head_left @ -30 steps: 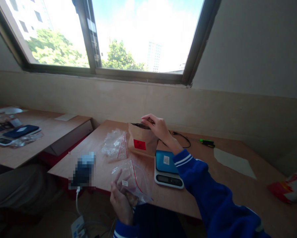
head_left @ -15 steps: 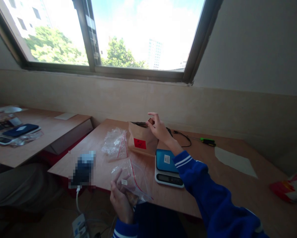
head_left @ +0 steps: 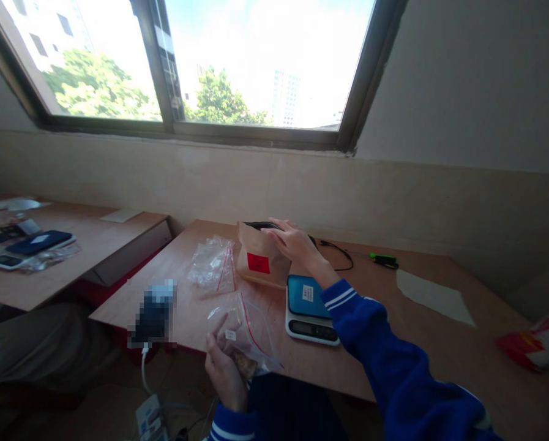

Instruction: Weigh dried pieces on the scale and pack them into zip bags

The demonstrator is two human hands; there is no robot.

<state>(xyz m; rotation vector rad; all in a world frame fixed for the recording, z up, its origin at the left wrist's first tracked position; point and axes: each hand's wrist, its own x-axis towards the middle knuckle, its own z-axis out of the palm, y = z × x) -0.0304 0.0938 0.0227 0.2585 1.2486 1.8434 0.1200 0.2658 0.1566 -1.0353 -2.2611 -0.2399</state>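
Right hand (head_left: 297,244) lowered over paper bag (head_left: 272,269) (fingers (head_left: 278,236) flatter, grip unclear).

paper bag (head_left: 278,268): interior hidden | scale display (head_left: 312,331): unreadable | red-white packet (head_left: 538,344): cut off right

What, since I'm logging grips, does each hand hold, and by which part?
Left hand holds the clear bag by its lower left side. Right hand, at the mouth of the paper bag: cannot tell.

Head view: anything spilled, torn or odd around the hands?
I see no spill. The oddity is a pixelated patch at the near table's left edge, hiding whatever the white cable runs up to. The brown paper bag stands upright; the clear bag in the left hand shows no visible tear.
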